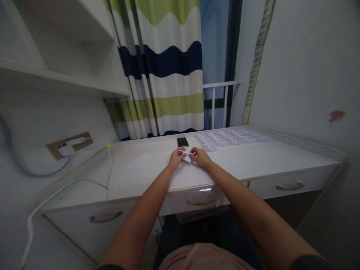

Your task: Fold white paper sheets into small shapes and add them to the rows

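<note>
A small piece of white folded paper [187, 157] is pinched between both hands, just above the white desk top. My left hand [176, 157] grips its left side, with the fingers closed. On the right side my right hand [200, 156] holds it between thumb and fingers. The fine shape of the folds is too small to make out. Just beyond the hands lies a dark phone [182, 142], flat on the desk. To its right, many small white folded paper pieces [225, 138] are laid out in rows. A few flat white sheets [140, 161] rest left of my hands.
The white desk [157, 176] has drawers with metal handles [289, 186] along its front. A clear plastic sheet [194, 206] hangs over the middle drawer. A white cable [70, 182] crosses the desk's left end, near a wall socket [67, 148]. A striped curtain [174, 86] hangs behind.
</note>
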`<act>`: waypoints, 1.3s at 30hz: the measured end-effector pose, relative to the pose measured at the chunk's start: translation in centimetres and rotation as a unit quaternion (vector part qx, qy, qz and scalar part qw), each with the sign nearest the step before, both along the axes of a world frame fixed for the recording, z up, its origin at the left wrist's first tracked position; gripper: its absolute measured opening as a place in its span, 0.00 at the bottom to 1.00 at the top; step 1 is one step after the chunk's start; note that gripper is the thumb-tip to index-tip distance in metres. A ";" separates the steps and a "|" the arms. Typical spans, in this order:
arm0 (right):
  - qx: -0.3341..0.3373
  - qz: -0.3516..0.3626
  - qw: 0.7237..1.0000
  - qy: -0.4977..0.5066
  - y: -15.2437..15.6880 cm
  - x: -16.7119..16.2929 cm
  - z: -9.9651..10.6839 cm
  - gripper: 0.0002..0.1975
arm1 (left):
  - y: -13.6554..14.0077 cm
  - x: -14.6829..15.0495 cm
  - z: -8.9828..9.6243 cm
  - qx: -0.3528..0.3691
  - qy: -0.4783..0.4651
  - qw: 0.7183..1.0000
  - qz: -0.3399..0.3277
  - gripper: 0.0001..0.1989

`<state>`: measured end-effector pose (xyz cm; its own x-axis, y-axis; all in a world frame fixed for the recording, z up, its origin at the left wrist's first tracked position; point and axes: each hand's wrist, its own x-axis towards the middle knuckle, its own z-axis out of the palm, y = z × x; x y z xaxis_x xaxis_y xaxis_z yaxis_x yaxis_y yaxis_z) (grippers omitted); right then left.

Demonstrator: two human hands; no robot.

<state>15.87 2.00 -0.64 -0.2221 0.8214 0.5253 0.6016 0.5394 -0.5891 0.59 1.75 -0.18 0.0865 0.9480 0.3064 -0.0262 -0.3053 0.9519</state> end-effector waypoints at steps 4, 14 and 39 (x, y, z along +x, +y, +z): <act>0.062 -0.044 0.990 -0.121 -1.1 -0.3 0.9 0.07 | -0.2 -0.1 0.3 0.002 0.007 1.000 0.002 0.14; 0.059 -0.107 0.964 -0.236 -2.7 -1.2 2.1 0.13 | -0.5 -0.1 0.4 0.003 0.008 1.000 -0.005 0.14; 0.064 -0.086 0.991 -0.084 -2.2 -1.1 1.6 0.07 | -0.4 0.2 0.1 0.015 0.027 0.998 -0.048 0.12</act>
<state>14.82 -0.23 0.99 -0.1771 0.7834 0.5957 0.7749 0.4842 -0.4064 0.83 1.32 -0.05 0.1935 0.9251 0.3267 -0.0060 -0.3319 0.9433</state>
